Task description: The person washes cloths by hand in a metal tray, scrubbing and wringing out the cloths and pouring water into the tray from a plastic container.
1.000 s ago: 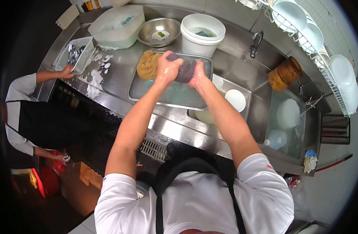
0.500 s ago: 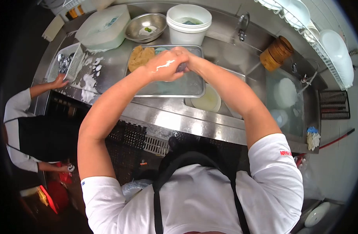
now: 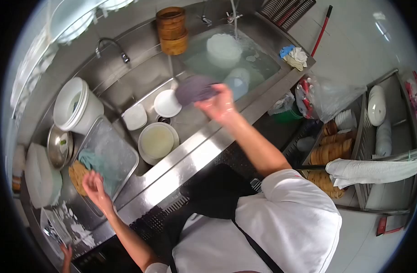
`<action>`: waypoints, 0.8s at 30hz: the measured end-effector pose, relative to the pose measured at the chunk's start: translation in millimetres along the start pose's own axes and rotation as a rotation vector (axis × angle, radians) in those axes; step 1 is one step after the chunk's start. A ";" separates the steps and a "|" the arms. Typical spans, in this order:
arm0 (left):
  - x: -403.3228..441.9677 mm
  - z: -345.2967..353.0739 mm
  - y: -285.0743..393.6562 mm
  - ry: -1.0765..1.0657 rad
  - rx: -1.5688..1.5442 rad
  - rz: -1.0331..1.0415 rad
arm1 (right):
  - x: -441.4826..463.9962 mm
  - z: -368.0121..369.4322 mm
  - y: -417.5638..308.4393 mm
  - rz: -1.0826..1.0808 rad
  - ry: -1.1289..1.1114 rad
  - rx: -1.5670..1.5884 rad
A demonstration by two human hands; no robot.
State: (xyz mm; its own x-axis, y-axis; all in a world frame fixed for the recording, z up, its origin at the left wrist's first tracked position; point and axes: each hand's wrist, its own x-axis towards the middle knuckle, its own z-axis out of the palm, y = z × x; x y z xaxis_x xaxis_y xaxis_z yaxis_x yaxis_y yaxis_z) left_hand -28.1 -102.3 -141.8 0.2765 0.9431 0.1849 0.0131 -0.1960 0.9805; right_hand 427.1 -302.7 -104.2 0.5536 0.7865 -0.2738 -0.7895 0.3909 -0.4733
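Observation:
My right hand (image 3: 219,103) grips a dark purple cloth (image 3: 194,90) by its right end, holding it up over the sink. The cloth looks bunched and a little blurred. My left hand (image 3: 97,189) hangs over the metal tray (image 3: 122,136), its fingers loosely bent and apart with nothing in them. Close beside it lie a tan cloth (image 3: 76,177) and a teal cloth (image 3: 92,159) on the tray. Below the purple cloth, the sink holds a white bowl (image 3: 167,103), a white square dish (image 3: 135,117) and a round container of cloudy liquid (image 3: 157,141).
Water runs into the filled right basin (image 3: 265,63), where white dishware sits. Bamboo steamers (image 3: 173,34) stand behind. White buckets (image 3: 92,113) and a steel bowl (image 3: 56,152) are at the left. A co-worker's hand (image 3: 66,252) touches the cutlery basket (image 3: 58,225). A rack (image 3: 363,182) stands right.
My hands were together, squeezing the purple cloth over the tray. Now they are apart: the right has carried the cloth rightward over the sink, and the left has let go. The view has turned right.

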 end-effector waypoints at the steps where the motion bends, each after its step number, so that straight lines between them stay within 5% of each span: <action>1: -7.2 -4.8 -11.2 0.028 0.015 -0.027 | -10.9 -2.9 -37.7 -0.097 0.167 -0.050; 6: -0.3 -9.3 -33.3 0.028 0.085 -0.049 | 30.4 -53.9 -233.5 -0.814 0.148 -0.153; 10: 25.1 22.2 -14.3 -0.020 0.110 -0.018 | 101.3 -69.7 -374.7 -1.129 0.225 -0.224; 13: 28.3 58.2 1.3 -0.036 0.114 0.059 | 108.2 -73.6 -363.6 -0.858 0.824 -0.349; 14: 26.5 66.8 3.4 -0.032 0.118 0.086 | 147.1 -130.8 -361.5 -0.823 0.901 -0.389; 16: 21.0 65.6 0.1 -0.056 0.179 0.042 | 163.2 -147.1 -264.8 -0.940 0.746 -0.494; 19: 5.8 48.3 -1.7 -0.012 0.216 -0.032 | 151.6 -106.3 -96.8 -0.809 0.508 -0.645; 24: -16.3 22.7 13.7 0.148 0.352 -0.118 | 124.4 22.9 101.7 -0.533 -0.374 -0.819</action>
State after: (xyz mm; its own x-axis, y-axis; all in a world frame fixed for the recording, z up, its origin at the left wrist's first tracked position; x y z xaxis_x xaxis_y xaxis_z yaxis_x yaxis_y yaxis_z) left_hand -10.6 -126.5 -132.8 0.1118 0.9882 0.1050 0.3723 -0.1396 0.9176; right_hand 409.6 -154.0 -167.2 0.5494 0.7597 0.3479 0.0314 0.3972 -0.9172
